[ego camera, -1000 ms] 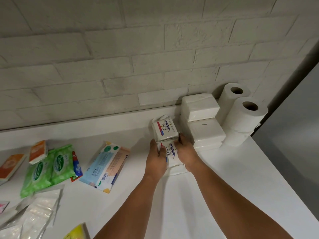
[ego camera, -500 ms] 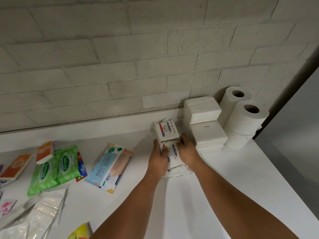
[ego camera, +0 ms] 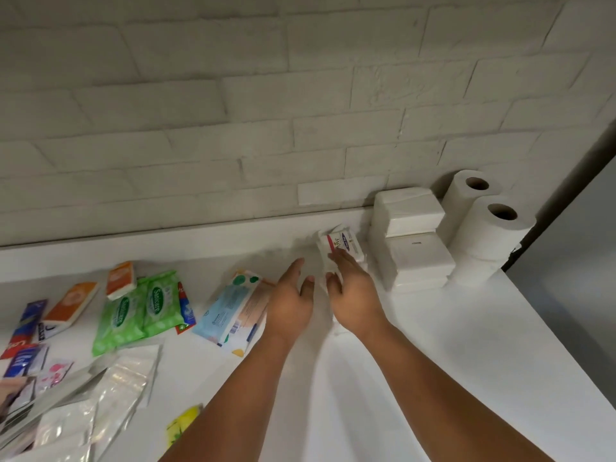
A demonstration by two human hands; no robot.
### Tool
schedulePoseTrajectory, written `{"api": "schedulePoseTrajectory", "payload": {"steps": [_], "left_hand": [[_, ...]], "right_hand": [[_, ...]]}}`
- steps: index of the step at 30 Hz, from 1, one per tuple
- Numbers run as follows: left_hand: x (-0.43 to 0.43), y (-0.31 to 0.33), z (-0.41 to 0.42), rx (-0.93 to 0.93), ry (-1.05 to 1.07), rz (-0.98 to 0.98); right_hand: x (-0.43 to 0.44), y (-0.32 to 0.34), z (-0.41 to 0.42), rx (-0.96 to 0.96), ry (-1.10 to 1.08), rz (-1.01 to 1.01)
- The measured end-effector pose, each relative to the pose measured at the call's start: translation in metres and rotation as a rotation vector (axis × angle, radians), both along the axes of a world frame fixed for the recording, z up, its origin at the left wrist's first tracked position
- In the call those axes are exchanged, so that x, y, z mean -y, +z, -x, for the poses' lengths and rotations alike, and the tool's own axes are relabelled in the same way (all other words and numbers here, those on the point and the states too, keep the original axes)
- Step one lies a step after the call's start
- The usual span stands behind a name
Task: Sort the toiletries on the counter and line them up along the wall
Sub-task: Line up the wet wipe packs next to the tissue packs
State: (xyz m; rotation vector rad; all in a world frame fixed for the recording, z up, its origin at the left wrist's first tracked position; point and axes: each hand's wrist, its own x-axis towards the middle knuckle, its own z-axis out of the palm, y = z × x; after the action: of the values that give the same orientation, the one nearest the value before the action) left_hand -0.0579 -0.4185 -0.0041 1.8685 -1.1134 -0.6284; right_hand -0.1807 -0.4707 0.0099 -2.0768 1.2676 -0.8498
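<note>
Hands [ego camera: 289, 306] [ego camera: 356, 295] loose — Dove soap [ego camera: 343, 245], Sanicare wipes [ego camera: 140, 310]

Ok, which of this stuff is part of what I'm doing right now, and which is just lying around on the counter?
In the job now:
Dove soap bar, just beyond the right hand
white tissue packs and toilet rolls, lined up at the wall

Lying about, unsorted:
green wipes packs
blue wipes pack
orange packs
clear pouches
yellow packet
</note>
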Motion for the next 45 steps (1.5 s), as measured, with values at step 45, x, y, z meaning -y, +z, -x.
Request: {"api": "schedulePoseTrajectory", "payload": {"steps": [45], "left_hand": [[-0.126,0.008,-0.141,-0.425,-0.066,0.171]], "right_hand": [[-0.105,0.012,-0.137,0.785,0.065,-0.889]]}}
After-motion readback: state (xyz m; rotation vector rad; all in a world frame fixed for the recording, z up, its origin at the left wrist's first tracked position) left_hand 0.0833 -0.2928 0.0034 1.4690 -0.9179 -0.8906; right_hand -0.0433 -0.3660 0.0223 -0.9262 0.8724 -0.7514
